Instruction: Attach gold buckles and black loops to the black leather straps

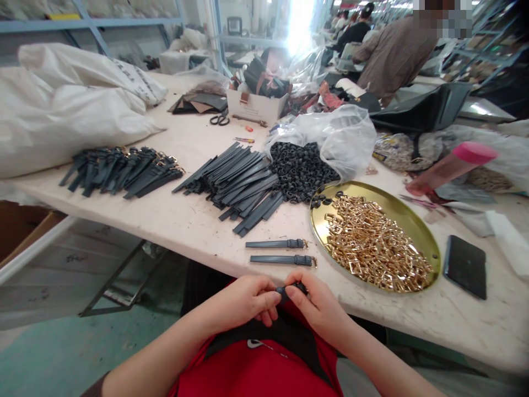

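A busy workshop with blue metal shelving and bright light at the back surrounds a long pale worktop [173,220] that runs across the head view. At its near edge, close to the body, the left hand [248,300] and the right hand [318,309] meet over the lap, each grip closed on the ends of a small dark strap piece [291,289] pinched between the fingertips. Just beyond the hands lie two finished dark straps with gold buckles [283,252], side by side and parallel on the worktop. To the right stands a round gold metal tray [409,218] heaped with small gold buckles [376,248], and beside it a black phone [465,266] lies flat. Behind the two straps a loose pile of plain dark strap blanks [242,184] fans out, touching a clear plastic bag of small black loops [306,165]. Farther left a row of assembled dark straps [119,171] lies near large white sacks [61,105]. A white cardboard box [256,105] with scissors [220,118] beside it sits farther back, and a person in a brown checked shirt [397,52] works at the far right.
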`<state>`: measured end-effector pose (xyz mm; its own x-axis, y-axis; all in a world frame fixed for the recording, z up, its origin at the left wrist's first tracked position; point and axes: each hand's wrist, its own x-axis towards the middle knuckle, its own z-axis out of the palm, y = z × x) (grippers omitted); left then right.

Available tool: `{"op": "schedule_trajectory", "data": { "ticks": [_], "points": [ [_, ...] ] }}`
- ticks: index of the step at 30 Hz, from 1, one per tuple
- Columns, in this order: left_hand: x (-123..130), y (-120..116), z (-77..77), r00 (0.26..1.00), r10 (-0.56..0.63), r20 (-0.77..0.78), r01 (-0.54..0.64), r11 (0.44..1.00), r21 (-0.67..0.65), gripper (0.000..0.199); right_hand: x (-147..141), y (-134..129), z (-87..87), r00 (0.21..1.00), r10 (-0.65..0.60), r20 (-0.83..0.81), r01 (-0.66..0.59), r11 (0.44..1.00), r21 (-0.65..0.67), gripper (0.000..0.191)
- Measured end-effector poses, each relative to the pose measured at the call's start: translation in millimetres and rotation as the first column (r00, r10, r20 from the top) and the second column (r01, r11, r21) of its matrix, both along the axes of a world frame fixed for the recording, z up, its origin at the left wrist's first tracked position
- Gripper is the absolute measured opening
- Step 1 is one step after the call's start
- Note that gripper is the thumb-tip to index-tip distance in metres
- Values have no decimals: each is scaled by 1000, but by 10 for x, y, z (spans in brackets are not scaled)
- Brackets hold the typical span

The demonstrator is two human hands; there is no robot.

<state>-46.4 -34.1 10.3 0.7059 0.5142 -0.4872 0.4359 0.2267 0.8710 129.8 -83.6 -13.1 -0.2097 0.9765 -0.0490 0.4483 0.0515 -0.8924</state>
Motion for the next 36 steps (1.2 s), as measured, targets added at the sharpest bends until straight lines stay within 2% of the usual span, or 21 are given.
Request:
{"op": "schedule_trajectory", "data": {
  "ticks": [3, 8, 14, 20, 23, 26, 28, 29, 31, 33, 34, 36],
  "points": [
    [8, 18, -18, 998, -13, -64, 18, 997, 80, 26, -47, 15, -58, 1000, -13, -17, 14, 998, 66, 11],
    [91, 92, 75, 995, -34, -88, 49, 984, 173, 28, -70, 68, -81, 993, -104, -62, 107, 993, 50, 16],
    [105, 204, 161, 986, -63, -153, 107, 948, 300, 26, -59, 113, -102, 985, -168, 31, 163, 980, 117, 21],
    [190, 204, 159, 987, -84, -136, 120, 953, 279, 23, -128, 98, -210, 973, -211, -92, 219, 972, 82, 23],
    [251, 235, 110, 985, -104, -140, 147, 927, 344, 27, -146, 133, -218, 960, -249, -132, 260, 962, 78, 24],
    [286, 375, 8, 976, -108, -192, 190, 853, 485, 32, -90, 280, -201, 965, -261, -29, 262, 959, 106, 26],
    [293, 540, -70, 963, -76, -258, 222, 762, 608, 33, -7, 429, -205, 956, -248, 160, 223, 962, 159, 27],
    [297, 639, -105, 951, -35, -309, 245, 695, 676, 33, 41, 506, -217, 929, -250, 274, 198, 958, 206, 27],
    [320, 845, -168, 909, 103, -404, 289, 542, 789, 31, 126, 639, -264, 825, -308, 473, 156, 930, 332, 28],
    [374, 1032, -223, 859, 243, -450, 318, 436, 842, 27, 173, 722, -329, 719, -387, 577, 129, 890, 437, 27],
    [413, 1108, -250, 838, 296, -458, 322, 410, 853, 24, 180, 742, -361, 685, -417, 598, 127, 876, 465, 25],
    [505, 1215, -309, 813, 359, -459, 314, 393, 864, 21, 173, 746, -412, 660, -447, 604, 144, 864, 482, 22]
  ]
}}
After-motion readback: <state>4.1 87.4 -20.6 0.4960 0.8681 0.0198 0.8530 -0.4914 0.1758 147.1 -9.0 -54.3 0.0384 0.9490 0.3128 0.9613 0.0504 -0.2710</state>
